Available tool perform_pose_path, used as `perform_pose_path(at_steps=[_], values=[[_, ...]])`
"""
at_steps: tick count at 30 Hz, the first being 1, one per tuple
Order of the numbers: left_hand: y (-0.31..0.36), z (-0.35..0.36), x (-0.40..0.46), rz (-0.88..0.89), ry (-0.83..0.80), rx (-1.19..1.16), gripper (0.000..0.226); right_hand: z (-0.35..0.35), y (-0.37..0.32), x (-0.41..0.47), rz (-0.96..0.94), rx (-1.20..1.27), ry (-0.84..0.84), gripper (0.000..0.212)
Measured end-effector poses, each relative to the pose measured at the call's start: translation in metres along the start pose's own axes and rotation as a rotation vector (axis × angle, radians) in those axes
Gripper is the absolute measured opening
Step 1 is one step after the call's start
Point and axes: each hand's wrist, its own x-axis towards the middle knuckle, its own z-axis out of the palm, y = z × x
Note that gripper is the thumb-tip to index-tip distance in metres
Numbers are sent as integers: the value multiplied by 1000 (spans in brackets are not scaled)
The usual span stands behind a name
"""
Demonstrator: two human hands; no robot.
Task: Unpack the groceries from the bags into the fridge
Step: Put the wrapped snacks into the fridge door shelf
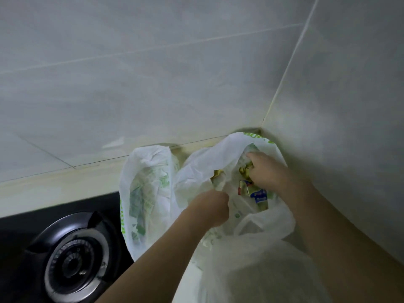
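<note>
Two white plastic grocery bags with green print stand on the counter in the wall corner. My left hand (211,207) grips the near rim of the right bag (205,162) and holds its mouth apart. My right hand (265,169) reaches down inside that bag, fingers curled around a crumpled yellow-green packet (244,171). A blue, white and red packet (259,196) lies lower in the same bag. The left bag (148,193) stands beside it, untouched, its contents hidden. The fridge is out of view.
A black gas hob with a round burner (73,263) lies at the lower left, touching the left bag's base. Grey tiled walls (153,84) meet in a corner just behind the bags. More translucent plastic (251,270) bunches in the foreground.
</note>
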Motion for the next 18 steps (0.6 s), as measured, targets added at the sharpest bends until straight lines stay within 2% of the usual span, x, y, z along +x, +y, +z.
perform_pose_path(at_steps=[3,6,8,14,18], values=[[-15,2,14,5,-27,149,27,7,7,20,-25,-49,-20,49],[-26,-3,22,23,107,259,32,15,16,38,-8,-133,-37,52],[-30,-9,24,-11,197,303,43,23,22,47,2,-148,-60,53],[-34,-27,35,-147,299,286,62,36,31,54,2,-301,-107,34],[-34,-30,53,-172,318,272,63,43,30,52,-33,-357,-70,35]])
